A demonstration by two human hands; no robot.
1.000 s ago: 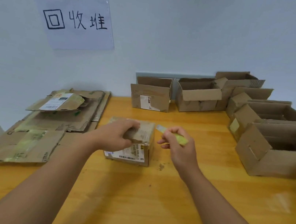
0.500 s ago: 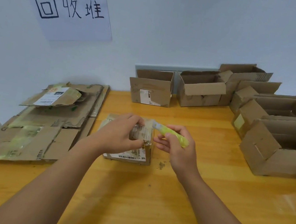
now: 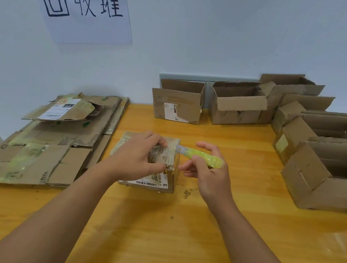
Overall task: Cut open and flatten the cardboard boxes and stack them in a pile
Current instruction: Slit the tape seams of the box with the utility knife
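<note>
Small taped box (image 3: 149,168) at surface centre | your left hand (image 3: 139,157) grips its top, right hand (image 3: 209,172) holds the cutter (image 3: 200,156) at 3 o'clock | looks light, tape slick: brace the stiff edges.

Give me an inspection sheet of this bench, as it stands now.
Surface: wooden table, cardboard crumbs by the box.
Job's things: small taped box at centre; flattened pile at left; open boxes at back and right; yellow-green cutter.
Clutter: clear tape scrap at right.
Hands: left hand grips the box top; right hand holds the cutter at its edge.
Cables: nothing seen.
Surroundings: pale wall, handwritten sign.
</note>
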